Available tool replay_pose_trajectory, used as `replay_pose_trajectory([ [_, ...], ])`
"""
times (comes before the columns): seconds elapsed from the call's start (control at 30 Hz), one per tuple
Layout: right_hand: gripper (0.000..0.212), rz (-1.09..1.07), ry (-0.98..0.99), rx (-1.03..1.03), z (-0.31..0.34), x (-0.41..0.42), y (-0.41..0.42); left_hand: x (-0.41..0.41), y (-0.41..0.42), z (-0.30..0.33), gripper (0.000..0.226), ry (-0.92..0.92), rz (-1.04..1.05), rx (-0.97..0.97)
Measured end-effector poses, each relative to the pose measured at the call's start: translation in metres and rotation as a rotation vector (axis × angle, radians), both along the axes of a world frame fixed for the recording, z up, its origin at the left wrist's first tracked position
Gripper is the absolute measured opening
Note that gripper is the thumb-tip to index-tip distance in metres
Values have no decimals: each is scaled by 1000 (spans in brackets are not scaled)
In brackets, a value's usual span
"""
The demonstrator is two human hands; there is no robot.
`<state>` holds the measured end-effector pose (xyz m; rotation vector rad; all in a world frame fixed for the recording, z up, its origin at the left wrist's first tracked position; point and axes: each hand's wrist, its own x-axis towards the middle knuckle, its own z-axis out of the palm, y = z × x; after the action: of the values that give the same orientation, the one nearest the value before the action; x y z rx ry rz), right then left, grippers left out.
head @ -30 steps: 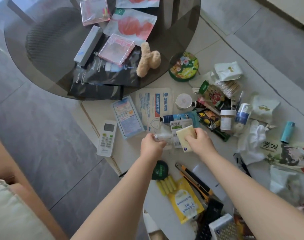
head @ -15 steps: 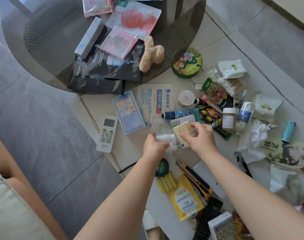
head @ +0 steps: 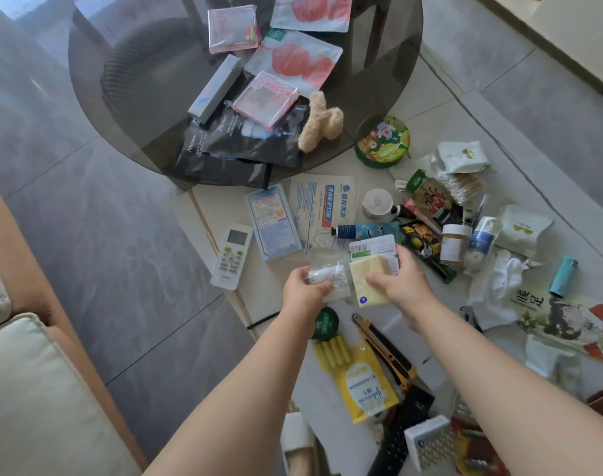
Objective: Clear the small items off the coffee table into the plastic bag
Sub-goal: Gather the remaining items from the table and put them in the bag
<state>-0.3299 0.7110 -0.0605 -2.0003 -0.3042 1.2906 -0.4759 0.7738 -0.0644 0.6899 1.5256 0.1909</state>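
Left hand [head: 305, 286] gripping one small clear plastic bag [head: 327, 274] over the table, right hand [head: 401, 281] pinching one pale yellow packet [head: 368, 281] just beside it, two pink-fruit sachets [head: 294, 58] on round glass table [head: 128, 97], one white remote [head: 232, 255], one utility knife [head: 384, 350]

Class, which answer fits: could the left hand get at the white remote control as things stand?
Probably not at once. The left hand already grips a clear plastic packet. Yet the white remote control lies uncovered just left of it, so the path looks free once that hand empties.
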Motion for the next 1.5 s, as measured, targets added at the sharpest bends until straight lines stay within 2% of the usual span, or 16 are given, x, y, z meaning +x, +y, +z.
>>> replay_pose_trajectory([
  [0.13,62,43,86,43,35,-4,0,-21,2,46,58,-78,122,-29],
  [0.4,69,166,191,94,110,-44,10,-89,-3,132,69,-80,309,73],
  [0.5,73,221,217,86,131,-77,11,-123,-13,158,60,-115,384,76],
  [0.57,65,225,262,82,139,-98,10,-143,-22,167,45,-150,405,61],
  [0.73,48,339,329,84,163,-174,18,-220,-40,188,43,-110,590,73],
  [1.0,39,511,367,87,186,-307,32,-348,-66,204,13,-155,878,89],
  [1.23,31,660,331,78,196,-435,39,-471,-82,212,15,-122,1075,117],
  [1.43,34,799,293,60,199,-543,46,-578,-89,212,13,-109,1253,94],
  [1.5,32,840,270,57,194,-578,46,-609,-89,206,21,-83,1278,77],
])
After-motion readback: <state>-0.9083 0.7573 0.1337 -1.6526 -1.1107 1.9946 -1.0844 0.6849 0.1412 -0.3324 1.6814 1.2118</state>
